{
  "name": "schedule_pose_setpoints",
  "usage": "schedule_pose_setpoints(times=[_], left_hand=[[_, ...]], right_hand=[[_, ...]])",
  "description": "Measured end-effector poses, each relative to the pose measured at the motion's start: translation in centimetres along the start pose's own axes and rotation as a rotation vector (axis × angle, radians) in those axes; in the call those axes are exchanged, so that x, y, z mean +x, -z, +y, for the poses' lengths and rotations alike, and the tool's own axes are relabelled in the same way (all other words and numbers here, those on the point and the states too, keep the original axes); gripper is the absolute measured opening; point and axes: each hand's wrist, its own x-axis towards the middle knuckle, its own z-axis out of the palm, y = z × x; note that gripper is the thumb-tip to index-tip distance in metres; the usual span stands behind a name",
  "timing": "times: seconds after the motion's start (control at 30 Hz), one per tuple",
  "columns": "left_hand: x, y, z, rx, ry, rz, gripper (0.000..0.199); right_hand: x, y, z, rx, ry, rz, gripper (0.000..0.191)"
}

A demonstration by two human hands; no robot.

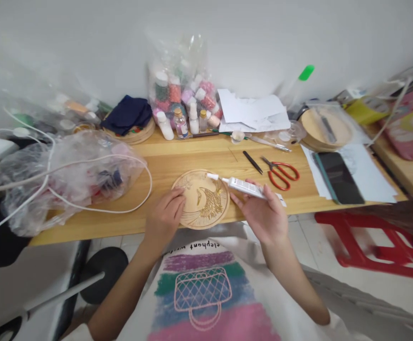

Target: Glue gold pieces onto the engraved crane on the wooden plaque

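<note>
A round wooden plaque (pixel 191 202) lies near the front edge of the table, with a gold bird-like design and fine lines on its face. My left hand (pixel 165 213) rests at its left rim, fingers together and curled over the edge; the thumb is hidden. Between the thumb and fingers of my right hand (pixel 267 215) is a white glue tube (pixel 246 186). Its narrow nozzle points left, with the white tip over the plaque's upper right part. Whether the tip touches the wood I cannot tell. Black tweezers (pixel 252 162) and red-handled scissors (pixel 282 173) lie beyond my right hand.
At the back, a clear bag (pixel 183 90) holds several jars of coloured bits, with small bottles (pixel 181 124) before it. A phone (pixel 339 177) lies on papers at right. White cable (pixel 151 182) and a plastic bag (pixel 74 175) fill the left. A red stool (pixel 370 246) stands below.
</note>
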Motion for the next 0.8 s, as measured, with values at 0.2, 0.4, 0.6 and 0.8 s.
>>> schedule_pose_setpoints(times=[0.2, 0.4, 0.6, 0.8], left_hand=[[0.4, -0.8, 0.7, 0.110, 0.047, 0.024, 0.017], [1.9, -1.5, -0.1, 0.191, 0.019, 0.018, 0.020], [6.2, -0.9, -1.3, 0.190, -0.096, 0.047, 0.017], [12.0, -0.7, -0.7, 0.191, -0.457, 0.024, 0.013]], right_hand=[[1.8, -1.0, 0.9, 0.332, 0.022, -0.017, 0.019], [5.7, -3.0, 1.2, 0.337, 0.075, -0.017, 0.017], [8.1, -2.3, -1.7, 0.174, 0.153, -0.069, 0.022], [8.0, -2.4, -4.1, -0.050, 0.234, -0.117, 0.027]])
